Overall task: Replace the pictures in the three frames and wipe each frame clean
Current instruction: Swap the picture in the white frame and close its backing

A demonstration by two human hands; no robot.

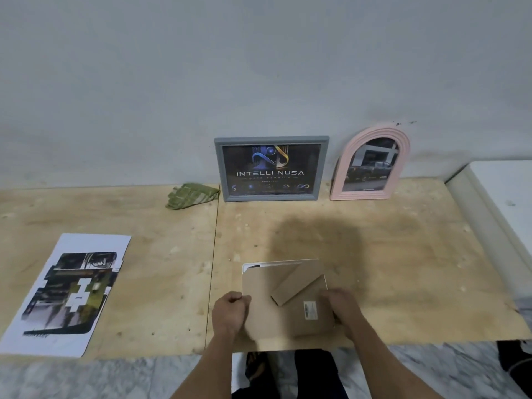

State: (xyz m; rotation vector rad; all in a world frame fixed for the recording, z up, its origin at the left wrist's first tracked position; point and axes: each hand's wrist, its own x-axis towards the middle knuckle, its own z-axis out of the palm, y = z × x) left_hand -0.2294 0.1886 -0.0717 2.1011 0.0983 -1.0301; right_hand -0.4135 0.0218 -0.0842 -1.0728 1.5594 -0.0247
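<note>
Head view, lower centre: your left hand (230,311) pinches the left edge of the brown backing board (276,303); your right hand (344,308) grasps its right edge.
White frame (250,265): face down under the board.
Upper centre: grey frame (272,168), pink arched frame (371,164), green cloth (191,195).
Left: loose print (69,292).

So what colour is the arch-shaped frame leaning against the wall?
Pale pink: the arched frame shows clearly in the head view, right of the grey frame.

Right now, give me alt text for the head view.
Both hands, left hand and right hand, grip a face-down frame's cardboard back. Grey frame and pink frame lean on the wall.
</note>
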